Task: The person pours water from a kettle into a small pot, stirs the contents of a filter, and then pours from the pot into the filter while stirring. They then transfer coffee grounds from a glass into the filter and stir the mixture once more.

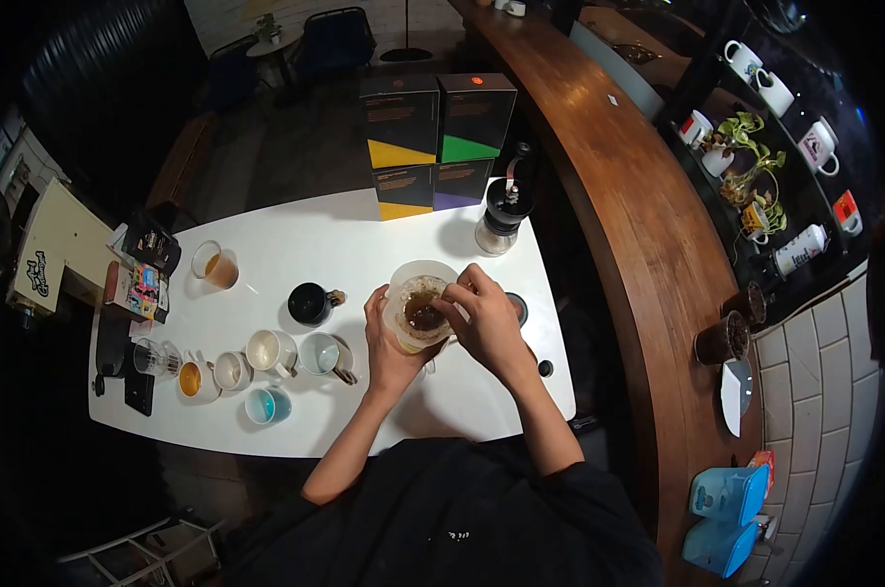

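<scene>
My left hand (392,360) is wrapped round the side of a pale coffee dripper (399,284) lined with a filter. Brown, wet-looking coffee (421,312) lies in the middle of it. Over the right part of the rim, my right hand (484,318) has its fingers pinched together, with the tips down inside the dripper. What they pinch, if anything, is too small to make out. Part of a cup's handle (429,367) shows below the dripper. A clear glass cup (321,354) stands left of my left hand, and a black cup (309,304) sits beyond it.
A hand grinder (502,217) and stacked black boxes (400,122) stand at the white table's (306,225) back. Several cups, including a blue-tinted one (267,405), line the left side, with a brown drink (220,269) farther back. A wooden counter (599,186) curves along the right.
</scene>
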A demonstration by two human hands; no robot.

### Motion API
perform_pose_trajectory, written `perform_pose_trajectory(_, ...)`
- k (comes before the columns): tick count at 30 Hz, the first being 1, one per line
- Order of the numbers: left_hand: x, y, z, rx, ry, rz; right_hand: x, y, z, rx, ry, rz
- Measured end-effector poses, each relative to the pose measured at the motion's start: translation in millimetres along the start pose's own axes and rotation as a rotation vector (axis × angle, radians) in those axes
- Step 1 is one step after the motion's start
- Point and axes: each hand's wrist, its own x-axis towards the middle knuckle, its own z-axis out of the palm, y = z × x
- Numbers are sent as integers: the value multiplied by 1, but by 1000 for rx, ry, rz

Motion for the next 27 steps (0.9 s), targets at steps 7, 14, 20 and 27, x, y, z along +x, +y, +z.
perform_pose_trajectory(7,0,1,0,-33,-9,-11,1,2,-2,11,-15,-58)
perform_pose_trajectory(14,0,1,0,-1,-24,18,-2,6,0,29,-14,-1)
perform_pose_trajectory(20,-1,5,-1,-27,-33,-24,-1,3,-1,38,4,5)
perform_pose_trajectory(27,-1,-1,1,-52,-35,-24,-2,3,-5,-18,20,-52)
